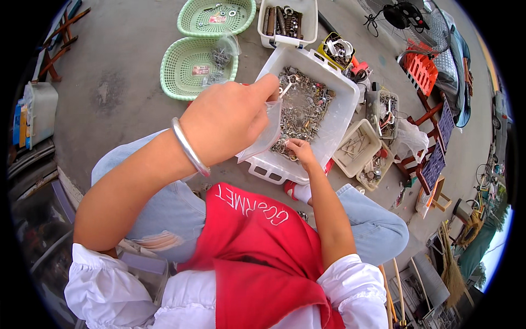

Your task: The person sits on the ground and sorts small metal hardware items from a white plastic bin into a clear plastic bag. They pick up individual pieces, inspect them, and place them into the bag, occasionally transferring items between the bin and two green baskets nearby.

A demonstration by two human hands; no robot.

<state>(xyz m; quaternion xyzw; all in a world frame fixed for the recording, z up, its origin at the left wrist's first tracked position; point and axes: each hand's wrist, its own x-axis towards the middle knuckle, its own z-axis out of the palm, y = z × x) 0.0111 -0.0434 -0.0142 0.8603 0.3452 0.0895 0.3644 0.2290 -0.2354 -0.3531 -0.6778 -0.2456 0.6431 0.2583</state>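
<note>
Left over the bin (344,104), a bag (267,137) pinched by the left hand (227,118) might be dropped if loosened; the right hand's (301,150) hold is unclear.

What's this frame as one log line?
left hand: holding clear plastic bag | right hand: at small metal hardware in white bin | nearby: green baskets
</note>
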